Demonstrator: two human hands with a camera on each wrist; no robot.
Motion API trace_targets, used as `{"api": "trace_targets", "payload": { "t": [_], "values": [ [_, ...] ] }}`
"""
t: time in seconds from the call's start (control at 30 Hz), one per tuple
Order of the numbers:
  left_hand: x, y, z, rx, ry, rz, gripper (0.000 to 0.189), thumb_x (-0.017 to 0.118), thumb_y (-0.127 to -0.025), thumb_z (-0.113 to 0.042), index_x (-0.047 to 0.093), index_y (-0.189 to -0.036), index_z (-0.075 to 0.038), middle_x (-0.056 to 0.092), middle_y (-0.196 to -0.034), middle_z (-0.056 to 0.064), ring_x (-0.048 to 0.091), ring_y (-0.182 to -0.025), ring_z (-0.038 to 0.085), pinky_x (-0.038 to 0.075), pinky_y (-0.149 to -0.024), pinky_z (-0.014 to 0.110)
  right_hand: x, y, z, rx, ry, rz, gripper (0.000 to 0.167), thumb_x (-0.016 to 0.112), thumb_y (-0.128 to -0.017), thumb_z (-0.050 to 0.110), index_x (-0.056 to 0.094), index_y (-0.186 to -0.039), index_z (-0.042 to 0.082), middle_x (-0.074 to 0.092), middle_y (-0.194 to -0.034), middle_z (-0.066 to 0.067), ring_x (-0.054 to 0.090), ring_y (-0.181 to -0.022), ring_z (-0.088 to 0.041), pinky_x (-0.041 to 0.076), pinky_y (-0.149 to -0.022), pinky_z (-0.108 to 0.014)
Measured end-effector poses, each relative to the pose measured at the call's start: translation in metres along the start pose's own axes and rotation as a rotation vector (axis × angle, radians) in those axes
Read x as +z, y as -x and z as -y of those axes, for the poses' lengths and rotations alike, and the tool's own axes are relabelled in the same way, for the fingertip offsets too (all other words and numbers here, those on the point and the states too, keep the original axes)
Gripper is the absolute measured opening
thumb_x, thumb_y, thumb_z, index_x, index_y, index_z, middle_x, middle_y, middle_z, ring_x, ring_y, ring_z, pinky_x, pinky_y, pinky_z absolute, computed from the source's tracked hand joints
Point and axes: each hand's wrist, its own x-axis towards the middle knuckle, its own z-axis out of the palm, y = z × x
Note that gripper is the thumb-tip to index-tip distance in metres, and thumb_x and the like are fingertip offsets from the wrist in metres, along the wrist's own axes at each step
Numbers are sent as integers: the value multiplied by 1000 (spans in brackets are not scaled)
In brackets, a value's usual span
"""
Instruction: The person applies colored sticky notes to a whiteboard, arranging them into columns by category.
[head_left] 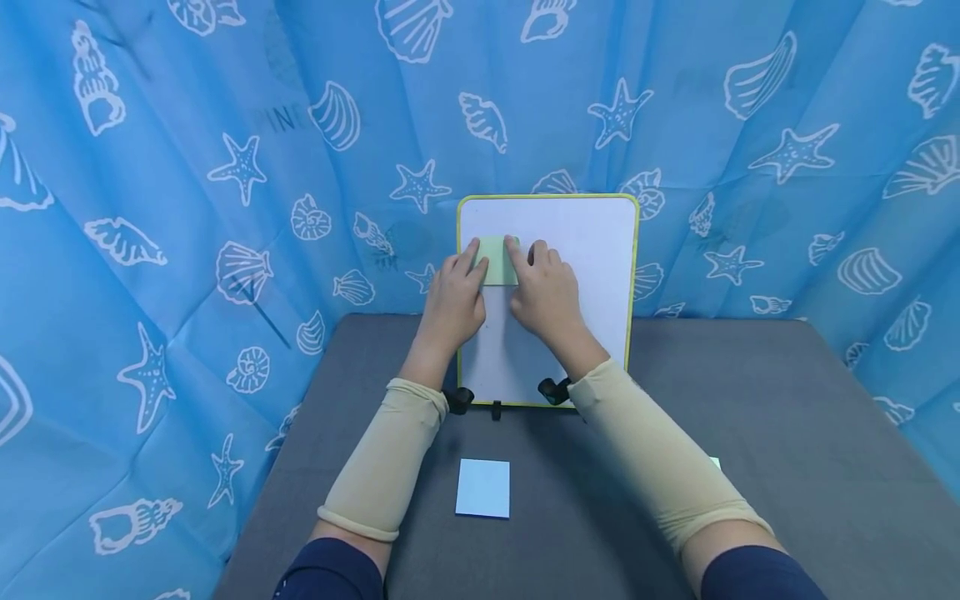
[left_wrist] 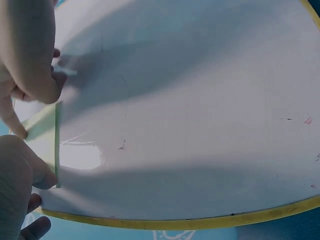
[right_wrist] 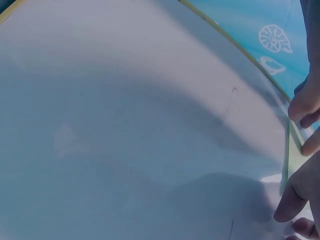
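A pale green sticky note [head_left: 495, 260] lies against the upper left part of a whiteboard [head_left: 592, 292] with a yellow rim. My left hand [head_left: 452, 300] rests its extended fingers on the note's left side. From the other side, my right hand [head_left: 547, 292] presses a straight index finger on the note's upper right; its other fingers bend loosely. The left wrist view shows the note's lower edge [left_wrist: 57, 145] beside a fingertip of the left hand [left_wrist: 17, 185]. At the right border of the right wrist view, both hands partly hide the note [right_wrist: 297, 155].
A light blue pad of sticky notes [head_left: 483, 488] lies on the grey table [head_left: 750, 392] in front of the board. Part of a pale green piece [head_left: 716, 462] shows behind the right sleeve. A blue shell-patterned curtain [head_left: 675, 125] hangs behind the board.
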Motion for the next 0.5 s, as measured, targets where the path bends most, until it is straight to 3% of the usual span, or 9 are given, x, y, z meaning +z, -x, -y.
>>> {"api": "trace_targets", "payload": {
  "t": [0.27, 0.5],
  "values": [
    [-1, 2, -1, 9, 7, -11, 46, 56, -103, -2, 61, -149, -3, 38, -170, 15, 53, -139, 38, 53, -105, 52, 1, 5, -12, 27, -6, -38, 75, 63, -86, 4, 52, -159, 16, 61, -107, -21, 50, -74, -30, 42, -57, -43],
    [-1, 1, -2, 6, 1, -10, 45, 54, -105, -4, 61, -149, -4, 38, -171, 14, 53, -138, 37, 53, -105, 51, -2, 10, -13, -42, -5, -65, 74, 65, -88, 5, 51, -160, 18, 62, -108, -20, 51, -73, -28, 44, -56, -40]
  ]
}}
